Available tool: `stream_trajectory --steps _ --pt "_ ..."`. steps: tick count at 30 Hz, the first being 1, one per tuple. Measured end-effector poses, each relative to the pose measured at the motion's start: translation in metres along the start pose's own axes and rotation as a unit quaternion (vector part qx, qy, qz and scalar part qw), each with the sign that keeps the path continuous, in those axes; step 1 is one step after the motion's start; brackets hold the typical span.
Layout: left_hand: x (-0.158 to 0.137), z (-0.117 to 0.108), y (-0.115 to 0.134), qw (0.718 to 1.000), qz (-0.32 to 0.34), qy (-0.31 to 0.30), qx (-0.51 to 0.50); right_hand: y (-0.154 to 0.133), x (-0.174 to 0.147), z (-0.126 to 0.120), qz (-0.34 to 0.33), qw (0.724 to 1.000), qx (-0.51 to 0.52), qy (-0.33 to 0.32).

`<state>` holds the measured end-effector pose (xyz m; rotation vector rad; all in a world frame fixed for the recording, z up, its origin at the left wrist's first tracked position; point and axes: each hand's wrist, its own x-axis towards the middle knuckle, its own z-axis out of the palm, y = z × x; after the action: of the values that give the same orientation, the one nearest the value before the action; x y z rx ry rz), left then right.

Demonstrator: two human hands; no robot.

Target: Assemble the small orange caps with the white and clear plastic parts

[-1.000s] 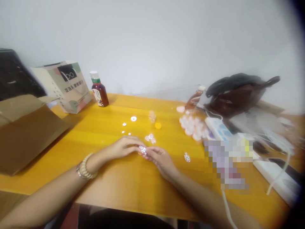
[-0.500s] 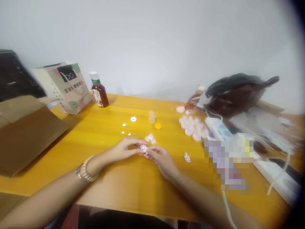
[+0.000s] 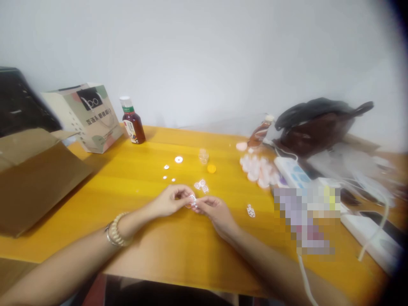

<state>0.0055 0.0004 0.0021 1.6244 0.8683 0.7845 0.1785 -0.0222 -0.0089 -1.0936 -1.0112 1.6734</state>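
Note:
My left hand [image 3: 172, 200] and my right hand [image 3: 215, 212] meet above the yellow wooden table [image 3: 153, 250]. Between their fingertips is a small white perforated piece [image 3: 193, 200], pinched from both sides. Its exact kind is too small to make out. Just beyond the hands lies a white three-lobed piece [image 3: 201, 185] with round patterns. To the right rests another white cut-out piece [image 3: 251, 211]. Small white discs, one of them a larger ring [image 3: 179, 160], are scattered behind my left hand. A yellow disc [image 3: 211, 169] and a small clear container [image 3: 203, 156] stand farther back.
At left are an open cardboard box [image 3: 41, 182], a paper bag [image 3: 98, 123] and a red-brown bottle [image 3: 134, 125]. On the right are pale rounded pieces [image 3: 256, 169], a second bottle [image 3: 259, 132], a dark bag [image 3: 318, 127], power strips [image 3: 295, 172] and cables.
The white piece has turned between my fingertips and shows less of its face. My left fingers have shifted their grip on it, curling more. The other things stay put.

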Motion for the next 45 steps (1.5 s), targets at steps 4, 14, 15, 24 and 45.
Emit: stream_trajectory --steps 4,14,15,24,45 --pt "0.0 -0.001 0.002 0.999 0.033 -0.001 -0.013 -0.002 -0.002 -0.001 -0.014 1.0 0.022 -0.015" --pt "0.001 -0.015 0.005 0.993 0.114 -0.029 0.03 -0.01 -0.006 -0.006 0.049 0.986 0.1 -0.122" --pt "0.001 -0.015 0.005 0.99 0.129 -0.027 0.046 -0.009 -0.006 -0.006 0.051 0.986 0.1 -0.121" --pt "0.005 -0.021 -0.003 0.979 0.159 0.012 0.126 -0.004 -0.003 -0.007 0.067 0.989 0.065 -0.119" --pt "0.044 -0.025 -0.03 0.935 0.181 0.021 0.305 -0.004 0.002 -0.006 0.035 0.996 0.058 -0.055"
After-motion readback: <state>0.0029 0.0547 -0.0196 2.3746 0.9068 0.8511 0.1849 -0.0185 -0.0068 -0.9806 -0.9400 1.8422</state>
